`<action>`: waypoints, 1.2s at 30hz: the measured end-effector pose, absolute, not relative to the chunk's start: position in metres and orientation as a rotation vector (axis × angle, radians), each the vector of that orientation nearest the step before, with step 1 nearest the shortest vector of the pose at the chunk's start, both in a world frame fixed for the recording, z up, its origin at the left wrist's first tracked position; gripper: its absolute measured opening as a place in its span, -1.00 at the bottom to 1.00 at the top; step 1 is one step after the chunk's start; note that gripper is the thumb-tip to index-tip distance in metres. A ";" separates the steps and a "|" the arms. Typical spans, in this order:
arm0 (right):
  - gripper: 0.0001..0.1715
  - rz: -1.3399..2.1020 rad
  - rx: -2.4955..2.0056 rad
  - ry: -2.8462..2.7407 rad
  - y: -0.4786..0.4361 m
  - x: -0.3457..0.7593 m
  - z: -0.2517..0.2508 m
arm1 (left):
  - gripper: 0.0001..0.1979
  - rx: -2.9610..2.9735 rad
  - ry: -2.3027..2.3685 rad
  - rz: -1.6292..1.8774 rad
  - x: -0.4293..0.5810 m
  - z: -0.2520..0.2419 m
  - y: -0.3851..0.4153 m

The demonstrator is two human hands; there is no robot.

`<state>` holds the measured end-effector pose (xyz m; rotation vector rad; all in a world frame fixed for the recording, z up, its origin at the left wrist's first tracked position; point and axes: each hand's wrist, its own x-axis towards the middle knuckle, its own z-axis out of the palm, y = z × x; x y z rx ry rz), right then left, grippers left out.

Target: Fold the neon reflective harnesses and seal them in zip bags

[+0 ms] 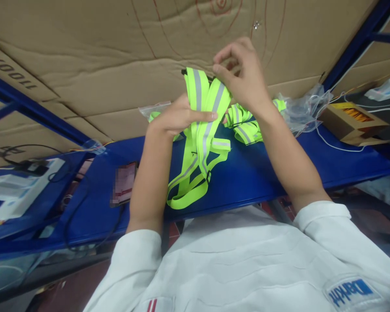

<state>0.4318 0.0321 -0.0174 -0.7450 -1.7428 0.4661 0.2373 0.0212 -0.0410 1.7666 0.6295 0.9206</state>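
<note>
My left hand [178,115] is closed around a folded neon-yellow reflective strap [198,134] with grey stripes, its thumb pressed across the front. Loops of the strap hang below the hand to the blue table, and a black slider shows near the lower loop. At the upper end of the folds, my right hand [243,71] is raised with fingers loosely curled and the thumb a little apart from them. Nothing shows between those fingertips. Behind my right wrist lie more neon reflective straps [247,125], bundled on the table.
A phone [124,184] lies left of my left forearm on the blue table [247,182]. Clear plastic bags [302,108] and an open cardboard box [352,123] sit at the right, among white cables. Cardboard [100,56] walls the back. A white power strip [29,190] stands left.
</note>
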 end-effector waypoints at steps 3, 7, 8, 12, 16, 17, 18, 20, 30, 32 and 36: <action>-0.66 0.346 -0.630 -2.046 0.018 0.433 -0.015 | -0.65 1.766 0.604 0.944 0.235 -0.041 0.022; -0.48 0.442 -0.598 -2.146 0.013 0.432 -0.017 | -0.74 1.787 0.626 0.968 0.234 -0.037 0.017; -0.51 0.424 -0.617 -2.154 0.013 0.432 -0.018 | -0.73 1.777 0.642 0.985 0.236 -0.035 0.015; -0.47 0.178 -0.721 -2.209 0.012 0.435 -0.013 | -0.70 1.630 0.616 1.056 0.245 -0.029 0.011; -0.64 0.048 -0.729 -2.025 0.006 0.437 -0.004 | -0.74 1.540 0.575 0.909 0.248 -0.024 0.003; -0.66 0.076 -0.722 -1.938 0.004 0.437 -0.001 | -0.72 1.572 0.591 0.850 0.247 -0.023 0.001; -0.63 0.138 -0.709 -1.866 0.003 0.438 0.000 | -0.67 1.617 0.611 0.798 0.246 -0.023 -0.001; -0.52 0.373 -0.661 -1.781 0.001 0.438 0.003 | -0.59 1.729 0.638 0.738 0.243 -0.024 -0.002; -0.81 0.950 -0.596 -1.667 0.015 0.428 -0.011 | -0.64 1.886 0.644 0.787 0.239 -0.021 -0.004; -0.74 0.704 -0.652 -1.757 0.013 0.429 -0.009 | -0.67 1.887 0.649 0.813 0.239 -0.020 -0.005; -0.52 0.495 -0.698 -2.155 0.002 0.434 -0.006 | -0.77 1.894 0.559 0.907 0.242 -0.023 0.002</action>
